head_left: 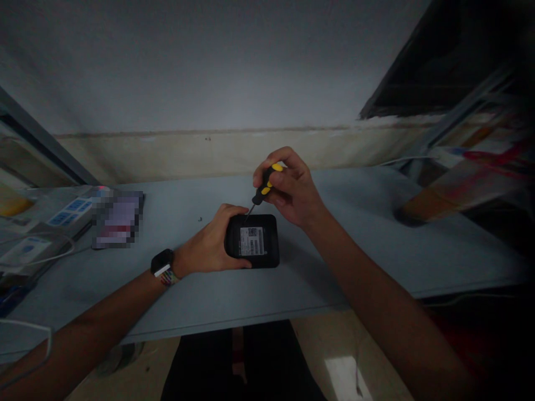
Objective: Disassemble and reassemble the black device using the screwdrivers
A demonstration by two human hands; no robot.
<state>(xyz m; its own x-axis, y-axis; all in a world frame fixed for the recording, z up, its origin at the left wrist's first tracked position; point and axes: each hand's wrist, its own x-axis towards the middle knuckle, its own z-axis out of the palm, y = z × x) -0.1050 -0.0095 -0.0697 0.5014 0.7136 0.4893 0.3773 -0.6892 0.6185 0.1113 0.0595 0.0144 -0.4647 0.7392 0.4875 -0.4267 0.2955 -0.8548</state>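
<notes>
Bare forearms (368, 284) cross the desk's (234, 298) straight edge. Left hand (209, 242) clamps the rounded black box (253, 240); above, right hand (295, 192) grips a screwdriver (263, 188), thin shaft meeting it. Smooth desk spreads rightward of both grips.

Dim light. Wall (234, 67) behind table (368, 250) darker toward corners. Glare patch (346, 379) on floor (321, 340) below table. Clutter (455, 184) at table's right blurred, phone (119, 220) at table's left pixelated.

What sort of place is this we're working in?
Probably an indoor workbench, perhaps for electronics: a flat blue-grey tabletop against a pale wall, a yellow-and-black screwdriver in the right hand, and a black, rounded rectangular device with a white label in the left hand.
</notes>
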